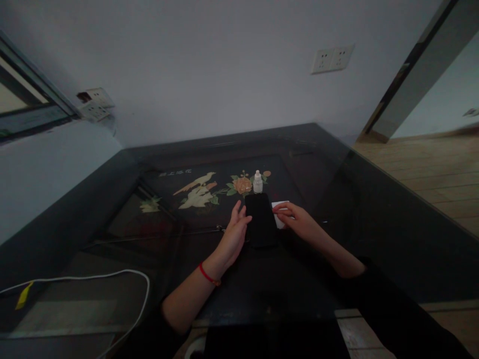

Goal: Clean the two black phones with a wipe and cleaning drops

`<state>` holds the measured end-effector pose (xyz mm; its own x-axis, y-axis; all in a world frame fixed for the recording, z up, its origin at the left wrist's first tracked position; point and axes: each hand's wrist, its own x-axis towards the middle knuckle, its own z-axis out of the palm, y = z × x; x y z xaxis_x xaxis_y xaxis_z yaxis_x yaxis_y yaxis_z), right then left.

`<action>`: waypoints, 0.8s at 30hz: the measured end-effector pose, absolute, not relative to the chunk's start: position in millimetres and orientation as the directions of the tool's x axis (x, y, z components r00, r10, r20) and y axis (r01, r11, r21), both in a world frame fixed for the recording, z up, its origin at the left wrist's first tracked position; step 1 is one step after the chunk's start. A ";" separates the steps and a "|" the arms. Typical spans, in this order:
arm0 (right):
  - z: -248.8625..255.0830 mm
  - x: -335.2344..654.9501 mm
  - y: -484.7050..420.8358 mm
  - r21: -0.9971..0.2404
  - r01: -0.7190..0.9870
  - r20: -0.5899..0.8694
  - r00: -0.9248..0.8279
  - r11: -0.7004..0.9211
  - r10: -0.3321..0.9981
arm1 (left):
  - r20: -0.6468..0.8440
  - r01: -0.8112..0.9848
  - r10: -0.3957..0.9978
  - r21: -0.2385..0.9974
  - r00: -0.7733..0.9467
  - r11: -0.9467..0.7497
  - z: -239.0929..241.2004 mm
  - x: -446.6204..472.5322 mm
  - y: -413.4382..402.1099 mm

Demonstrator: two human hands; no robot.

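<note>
A black phone (261,219) lies flat on the dark glass-topped table (337,209). My left hand (234,237) rests against the phone's left edge, fingers stretched out and holding nothing. My right hand (297,221) sits at the phone's right side, its fingers pinched on a small white sheet or wipe (280,213) that lies on the glass. A small white dropper bottle (258,182) stands upright just beyond the phone's far end. A red string circles my left wrist.
A white cable (123,279) loops over the table's near left part, with a yellow tag (23,295) at the far left. Painted bird and flowers (209,189) show under the glass. Walls with sockets close off the back; wooden floor lies to the right.
</note>
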<state>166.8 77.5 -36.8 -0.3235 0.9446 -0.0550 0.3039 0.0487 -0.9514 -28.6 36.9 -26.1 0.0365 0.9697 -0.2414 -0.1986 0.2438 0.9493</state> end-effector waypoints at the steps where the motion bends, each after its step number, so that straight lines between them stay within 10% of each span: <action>1: -37.7 167.0 77.9 -0.952 0.302 -0.055 -0.317 0.045 0.947 | -0.236 -0.189 0.971 0.953 0.030 0.238 -26.9 -29.0 37.7; 24: -39.6 166.9 77.6 -0.955 0.283 -0.004 -0.316 0.090 0.949 | -0.138 -0.100 0.989 0.985 0.052 0.142 -35.7 -32.1 39.4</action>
